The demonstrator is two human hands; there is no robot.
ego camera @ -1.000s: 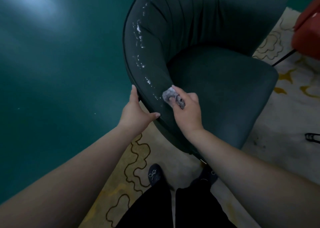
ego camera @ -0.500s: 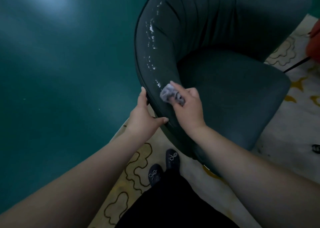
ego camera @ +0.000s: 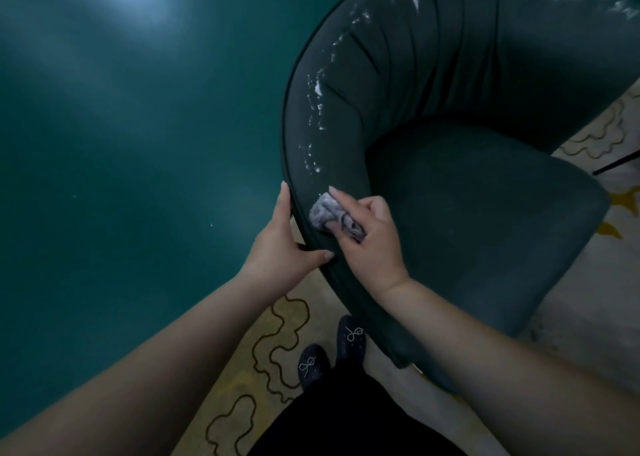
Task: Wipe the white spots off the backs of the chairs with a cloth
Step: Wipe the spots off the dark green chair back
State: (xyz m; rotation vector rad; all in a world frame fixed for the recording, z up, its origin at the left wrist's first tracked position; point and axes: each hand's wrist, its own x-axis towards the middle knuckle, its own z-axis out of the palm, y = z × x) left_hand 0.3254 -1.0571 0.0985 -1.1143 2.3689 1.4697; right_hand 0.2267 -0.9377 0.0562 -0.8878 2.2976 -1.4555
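My right hand [ego camera: 372,244], pinching the crumpled grey cloth [ego camera: 325,213], has crept up the dark-green upholstered chair [ego camera: 485,195]; white spots [ego camera: 317,109] remain above; my left hand [ego camera: 280,247] grips its rim.

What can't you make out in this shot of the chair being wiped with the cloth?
- Head view: most of the cloth is covered by the right hand that grips it.
- The chair back's top and right side are cut off by the frame edge, so the white spots there cannot be counted.
- The left hand holds the back's rim; its fingertips behind the rim are hidden.
- The chair's legs are hidden under the seat.
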